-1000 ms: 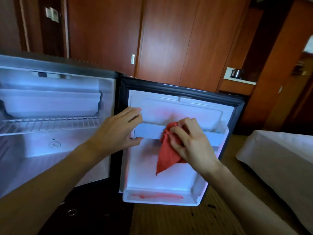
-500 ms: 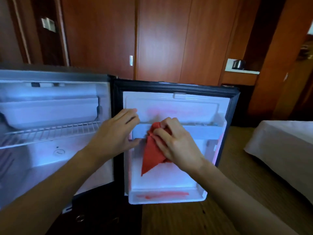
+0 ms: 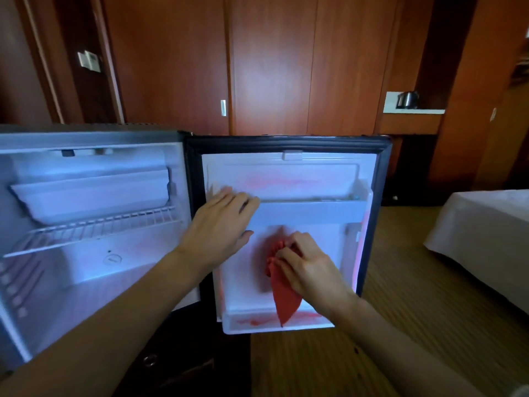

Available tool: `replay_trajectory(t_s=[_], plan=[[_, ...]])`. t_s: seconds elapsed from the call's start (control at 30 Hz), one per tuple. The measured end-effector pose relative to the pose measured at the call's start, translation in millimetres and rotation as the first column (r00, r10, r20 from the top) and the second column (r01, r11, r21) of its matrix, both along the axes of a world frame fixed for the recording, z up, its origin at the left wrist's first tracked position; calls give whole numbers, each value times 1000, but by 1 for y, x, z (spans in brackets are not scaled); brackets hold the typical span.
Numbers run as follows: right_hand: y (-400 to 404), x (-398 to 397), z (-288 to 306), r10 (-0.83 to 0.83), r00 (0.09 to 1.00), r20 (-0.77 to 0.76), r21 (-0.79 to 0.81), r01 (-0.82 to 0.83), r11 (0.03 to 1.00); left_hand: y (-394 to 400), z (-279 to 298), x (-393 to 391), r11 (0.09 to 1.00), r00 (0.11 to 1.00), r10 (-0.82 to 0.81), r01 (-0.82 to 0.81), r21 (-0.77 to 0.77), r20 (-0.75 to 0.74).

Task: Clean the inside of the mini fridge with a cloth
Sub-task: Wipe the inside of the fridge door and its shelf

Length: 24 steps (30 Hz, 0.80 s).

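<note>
Right hand (image 3: 312, 270) pinching red cloth (image 3: 282, 293) on door (image 3: 243, 282), door shelf (image 3: 309, 214) just above the grip, left hand (image 3: 220, 227) flat, fingers straight, bed (image 3: 481, 233) beyond.

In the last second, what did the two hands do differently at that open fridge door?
The right hand, still pinching the red cloth, slid down from the door shelf to the panel below it. The left hand stayed on the shelf's left end, fingers straight. The fridge door stayed open, and the wire rack inside did not move.
</note>
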State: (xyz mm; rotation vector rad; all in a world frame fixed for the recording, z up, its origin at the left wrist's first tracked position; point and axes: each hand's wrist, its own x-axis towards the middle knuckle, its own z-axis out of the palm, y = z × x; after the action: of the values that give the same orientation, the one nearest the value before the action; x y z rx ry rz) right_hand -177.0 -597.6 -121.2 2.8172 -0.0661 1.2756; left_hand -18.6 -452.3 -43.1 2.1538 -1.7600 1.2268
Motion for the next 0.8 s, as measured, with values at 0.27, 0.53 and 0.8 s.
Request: replay_trajectory(t_s=[0.27, 0.53, 0.8], plan=[[-6, 61, -9, 87, 989, -117, -245, -113, 963, 4, 4, 1, 999, 991, 24, -27, -17, -134], [-33, 51, -46, 52, 970, -238, -500, -168, 849, -1, 0, 2, 998, 992, 1, -10, -70, -126], [-46, 49, 0, 43, 994, -99, -533, -90, 841, -2, -2, 1, 995, 990, -8, -7, -104, -144]])
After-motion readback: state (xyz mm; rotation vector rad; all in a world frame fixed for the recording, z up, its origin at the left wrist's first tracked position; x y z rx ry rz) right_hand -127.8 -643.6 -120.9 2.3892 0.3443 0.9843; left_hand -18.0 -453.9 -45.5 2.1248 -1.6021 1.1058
